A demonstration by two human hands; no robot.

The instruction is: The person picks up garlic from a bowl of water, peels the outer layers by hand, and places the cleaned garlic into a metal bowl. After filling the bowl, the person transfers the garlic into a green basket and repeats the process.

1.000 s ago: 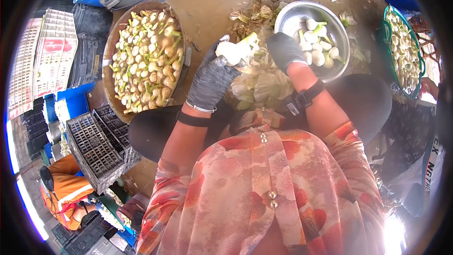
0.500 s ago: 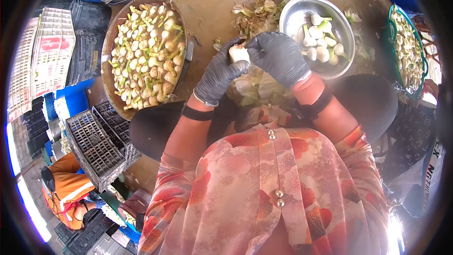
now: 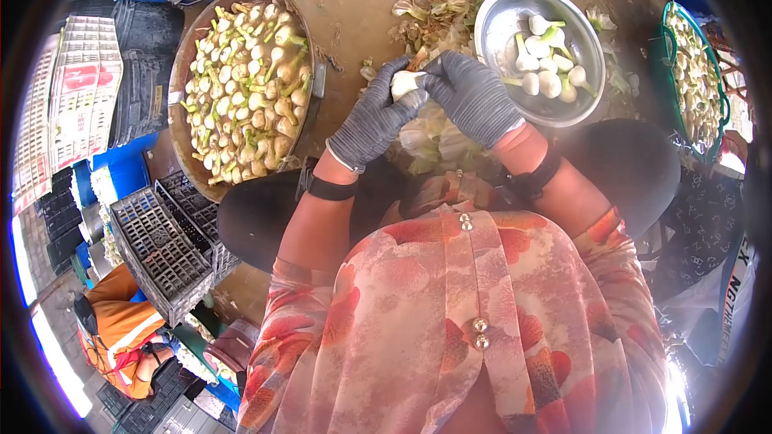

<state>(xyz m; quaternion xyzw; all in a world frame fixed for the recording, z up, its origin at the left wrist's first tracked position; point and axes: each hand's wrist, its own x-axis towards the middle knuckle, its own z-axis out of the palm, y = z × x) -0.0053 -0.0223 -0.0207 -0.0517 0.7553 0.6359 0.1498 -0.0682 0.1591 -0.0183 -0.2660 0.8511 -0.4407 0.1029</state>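
My gloved left hand [image 3: 366, 124] is closed around a white garlic bulb [image 3: 404, 85]. My right hand [image 3: 474, 96], in a matching dark glove, pinches at the right side of the same bulb; its fingertips are partly hidden. A strip of brown skin [image 3: 418, 58] sticks up just above the bulb. Right of my hands sits a shiny metal bowl [image 3: 500, 28] with several clean garlic bulbs [image 3: 549, 84] in it. On the left is a round tub [image 3: 178, 112] of garlic bulbs with short green stems [image 3: 249, 88], lying in murky water.
Loose garlic skins [image 3: 438, 141] lie beneath my hands, and more peelings [image 3: 450, 4] are beyond them. A green basket [image 3: 718, 84] of garlic stands far right. Black crates [image 3: 157, 233] stand at lower left, near a person in orange [image 3: 121, 321].
The bulb has turned in my left hand so its brown skin now points up. My right fingers have moved in against it. The view has shifted slightly.
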